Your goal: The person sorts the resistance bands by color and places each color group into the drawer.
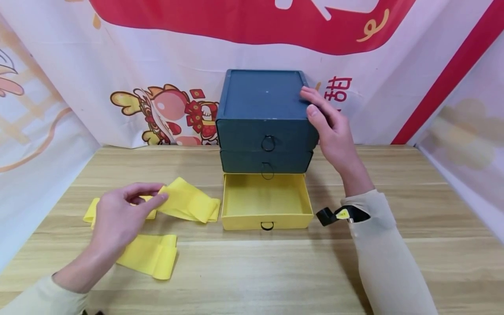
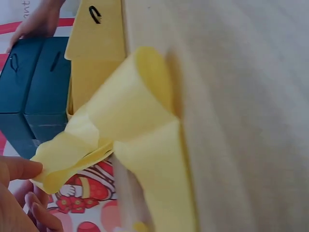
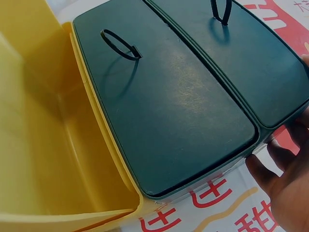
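Note:
My left hand (image 1: 120,214) pinches one end of a folded yellow band (image 1: 187,202) of thin, soft sheet material between thumb and fingers. Its far end lies close to the left side of a yellow drawer (image 1: 266,222), which is pulled out with its bare floor showing. In the left wrist view the band (image 2: 123,108) loops and drapes from the fingertips. My right hand (image 1: 334,131) rests on the right top edge of a dark teal drawer unit (image 1: 264,96), fingers on top and thumb near the front corner. The right wrist view shows its fingers (image 3: 263,174) along the unit's side.
Another folded yellow band (image 1: 153,256) lies at the front left, and more yellow material (image 1: 90,210) sits partly behind my left hand. Two closed teal drawers with black ring pulls (image 1: 268,143) stand above the yellow one. A printed cloth (image 1: 177,57) hangs behind the wooden table (image 1: 244,271).

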A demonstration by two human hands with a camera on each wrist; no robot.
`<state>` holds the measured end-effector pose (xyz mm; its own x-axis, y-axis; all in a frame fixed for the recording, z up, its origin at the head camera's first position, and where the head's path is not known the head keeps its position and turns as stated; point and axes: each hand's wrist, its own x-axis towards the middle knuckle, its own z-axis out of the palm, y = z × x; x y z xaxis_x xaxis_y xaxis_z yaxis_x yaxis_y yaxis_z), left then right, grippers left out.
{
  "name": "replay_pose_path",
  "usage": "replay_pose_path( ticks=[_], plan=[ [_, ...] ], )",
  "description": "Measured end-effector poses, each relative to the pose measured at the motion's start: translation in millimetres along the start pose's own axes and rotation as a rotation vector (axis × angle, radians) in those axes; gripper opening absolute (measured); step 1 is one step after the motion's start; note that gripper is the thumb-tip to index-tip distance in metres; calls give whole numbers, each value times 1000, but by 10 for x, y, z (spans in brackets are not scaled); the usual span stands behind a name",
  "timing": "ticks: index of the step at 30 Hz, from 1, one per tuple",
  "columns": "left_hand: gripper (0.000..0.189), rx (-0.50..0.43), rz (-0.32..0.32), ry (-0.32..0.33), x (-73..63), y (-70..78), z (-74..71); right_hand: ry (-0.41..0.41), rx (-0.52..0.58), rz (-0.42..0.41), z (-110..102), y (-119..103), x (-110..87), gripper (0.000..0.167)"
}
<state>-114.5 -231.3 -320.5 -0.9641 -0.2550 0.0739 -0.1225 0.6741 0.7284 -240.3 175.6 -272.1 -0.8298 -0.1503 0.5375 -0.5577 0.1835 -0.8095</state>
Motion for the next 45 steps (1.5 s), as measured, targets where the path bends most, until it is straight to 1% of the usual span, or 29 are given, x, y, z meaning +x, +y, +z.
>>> replay_pose_path(
  ticks=[7,12,14,17,21,25,29,33,35,39,42,45],
  plan=[
    [27,-26,238,62,29,256,-67,-4,3,-2,0,-8,-2,50],
    [20,-36,387,129,16,455,-49,-4,6,-1,0,-7,-4,50],
    [18,-39,441,151,1,516,-22,-3,5,0,-1,-7,-5,50],
    [18,-48,499,169,-23,594,11,-3,4,2,1,-8,-4,49],
    [19,-81,550,170,-34,718,23,-5,9,0,7,-8,0,49],
    [20,-131,601,154,-35,889,34,-4,7,-2,5,-3,-3,50],
    [20,-168,640,135,-40,1063,64,-2,1,-1,0,0,-8,50],
    [19,-172,662,108,-55,1207,106,-3,-2,0,-1,-2,-8,49],
    [19,-174,667,89,-64,1266,131,-4,-1,-1,-1,-3,-7,49],
    [19,-204,653,35,-76,1351,201,-4,0,-6,-1,-2,-4,49],
    [19,-226,637,8,-76,1365,272,-3,-2,-6,-2,-1,-5,50],
    [21,-244,627,-4,-60,1341,354,-3,0,-5,-3,-1,-6,50]
  ],
)
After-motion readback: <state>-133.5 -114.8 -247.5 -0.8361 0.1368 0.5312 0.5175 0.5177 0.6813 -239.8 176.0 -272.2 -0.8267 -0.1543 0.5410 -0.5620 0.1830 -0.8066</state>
